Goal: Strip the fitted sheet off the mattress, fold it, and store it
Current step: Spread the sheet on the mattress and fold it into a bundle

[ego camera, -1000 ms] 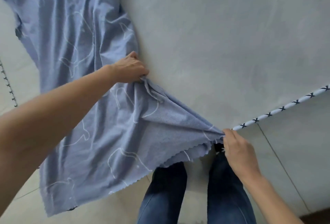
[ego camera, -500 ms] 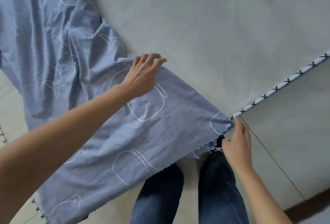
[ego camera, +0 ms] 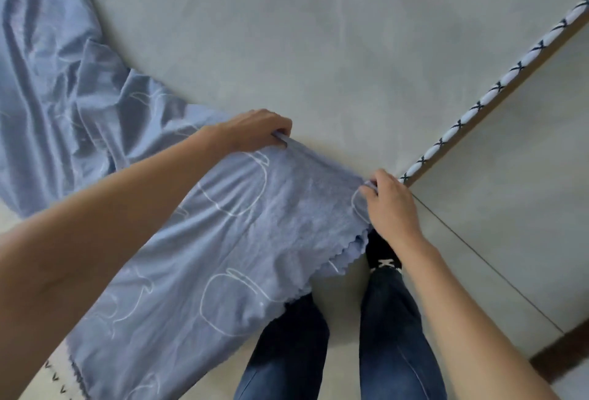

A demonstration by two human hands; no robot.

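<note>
Since the camera looks straight down, closest up you get two legs in dark jeans (ego camera: 392,336) and a black shoe or sock (ego camera: 381,250) on the pale floor (ego camera: 338,285). Over the mattress's near edge hangs the blue fitted sheet (ego camera: 242,240), white outline doodles on it, zigzag hem dangling by the knees. Right hand (ego camera: 392,205) sits at the near corner, fingers curled and pinching the sheet's edge just beside where the white piping (ego camera: 478,103) with dark crosses starts. Left hand (ego camera: 255,130) is a bit further in, fingers clenched on the same folded edge. Beyond that is bare grey mattress (ego camera: 318,49), with the rest of the sheet rumpled toward the far left edge.
</note>
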